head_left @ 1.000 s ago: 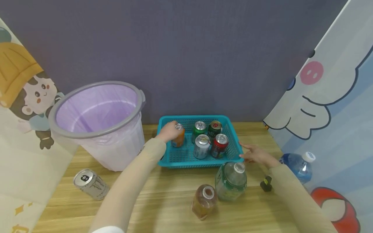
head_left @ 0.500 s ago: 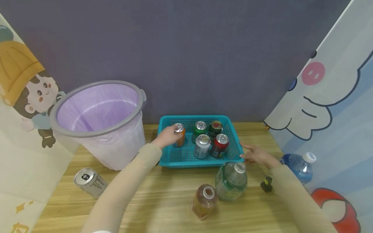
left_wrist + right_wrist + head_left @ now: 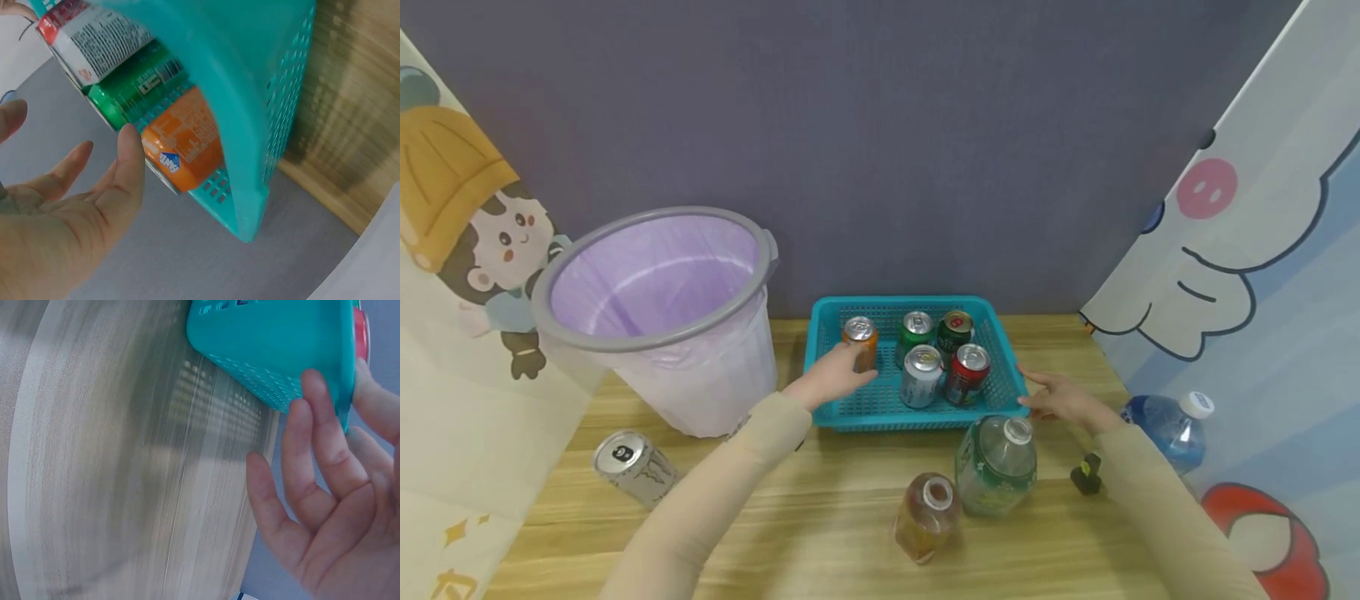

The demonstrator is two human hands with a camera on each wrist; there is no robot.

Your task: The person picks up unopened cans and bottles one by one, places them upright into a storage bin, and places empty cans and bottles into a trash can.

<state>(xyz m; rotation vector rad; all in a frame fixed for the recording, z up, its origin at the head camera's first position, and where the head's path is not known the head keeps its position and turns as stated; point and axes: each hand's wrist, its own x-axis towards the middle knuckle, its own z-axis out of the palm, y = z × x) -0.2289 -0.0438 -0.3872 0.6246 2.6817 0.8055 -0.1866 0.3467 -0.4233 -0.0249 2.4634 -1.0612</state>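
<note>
In the head view my left hand (image 3: pixel 832 375) hovers over the near left part of a teal basket (image 3: pixel 895 423), its fingers loosely spread. Just beyond the fingertips stands an orange soda can (image 3: pixel 860 331); the left wrist view shows the fingers off this orange can (image 3: pixel 184 140). A green can (image 3: pixel 914 337), a dark green can (image 3: pixel 955 329), a silver-white can (image 3: pixel 921 379) and a red can (image 3: pixel 967 375) stand upright to its right in the basket. My right hand (image 3: pixel 1063 400) rests its extended fingertips against the right rim; the basket wall (image 3: pixel 269 337) also shows in the right wrist view.
A bin with a purple liner (image 3: pixel 700 367) stands at left. A grey-white can (image 3: pixel 636 468) leans near it. In front are an amber bottle (image 3: pixel 927 517) and a green-labelled bottle (image 3: pixel 996 467). A blue bottle (image 3: pixel 1168 429) and a small black object (image 3: pixel 1086 473) lie right.
My left hand has let go of the orange can, which stands in the basket, and has drawn back toward the near left. The right hand stays at the rim.
</note>
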